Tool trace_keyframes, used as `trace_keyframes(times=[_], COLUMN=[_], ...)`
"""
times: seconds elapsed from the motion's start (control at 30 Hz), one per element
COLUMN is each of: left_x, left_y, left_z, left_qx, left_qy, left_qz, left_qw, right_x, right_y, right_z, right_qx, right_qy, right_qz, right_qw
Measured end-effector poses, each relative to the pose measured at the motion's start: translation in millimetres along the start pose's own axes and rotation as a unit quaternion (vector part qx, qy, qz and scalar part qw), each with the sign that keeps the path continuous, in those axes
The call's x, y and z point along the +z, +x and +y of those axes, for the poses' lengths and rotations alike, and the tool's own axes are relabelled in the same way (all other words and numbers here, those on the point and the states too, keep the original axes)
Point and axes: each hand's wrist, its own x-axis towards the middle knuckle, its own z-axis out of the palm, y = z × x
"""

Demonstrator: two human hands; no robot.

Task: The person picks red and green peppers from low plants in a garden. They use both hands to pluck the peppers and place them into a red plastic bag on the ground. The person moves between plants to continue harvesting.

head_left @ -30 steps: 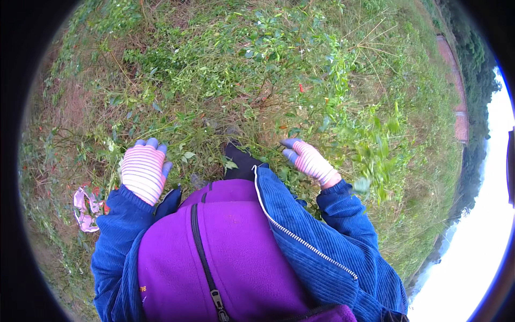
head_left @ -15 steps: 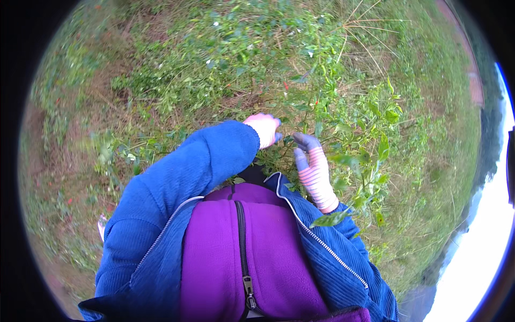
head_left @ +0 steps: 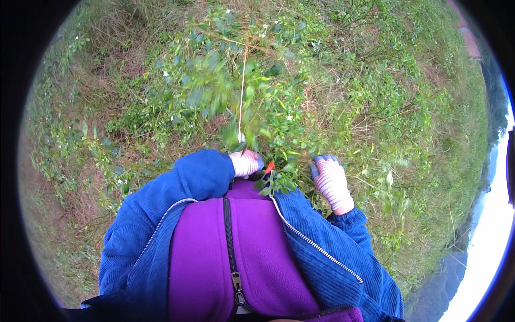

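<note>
You are holding a leafy plant by its stem, your left hand closed tight around it. Your right hand is resting open in the leaves beside a red chilli. I think picking it needs a gentle pinch.

The ground is a grassy slope with patches of bare reddish-brown soil at the left of the frame and dry straw-coloured grass toward the upper middle. Low green weeds cover the right side, and a taller leafy plant rises at centre top.
</note>
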Motion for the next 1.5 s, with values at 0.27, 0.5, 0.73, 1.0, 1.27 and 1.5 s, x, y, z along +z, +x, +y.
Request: trace_keyframes(times=[0.27, 0.5, 0.73, 1.0, 1.27, 1.5], left_x=[-66, -59, -10, 3, -9, -24], left_y=[11, -113, -161, -191, -204, -200], left_z=[-7, 32, -2, -16, -16, -16], left_qx=[0.03, 0.102, 0.204, 0.208, 0.188, 0.188], left_qy=[0.408, -0.334, -0.409, -0.579, -0.521, -0.203], left_qz=[-0.03, -0.065, -0.039, -0.214, -0.184, -0.04], left_qw=[0.912, 0.935, 0.889, 0.759, 0.812, 0.96], right_x=[14, 18, 3, -75, -76, -47], right_y=[-1, -60, -108, -98, -23, -6], right_z=[21, 29, 43, -8, -182, -200], right_qx=[0.0, 0.059, 0.089, 0.059, -0.331, -0.326], right_qy=[0.085, -0.017, 0.042, 0.154, 0.093, -0.061], right_qz=[0.006, 0.036, 0.022, 0.284, 0.159, 0.074], right_qw=[0.996, 0.997, 0.995, 0.945, 0.926, 0.94])
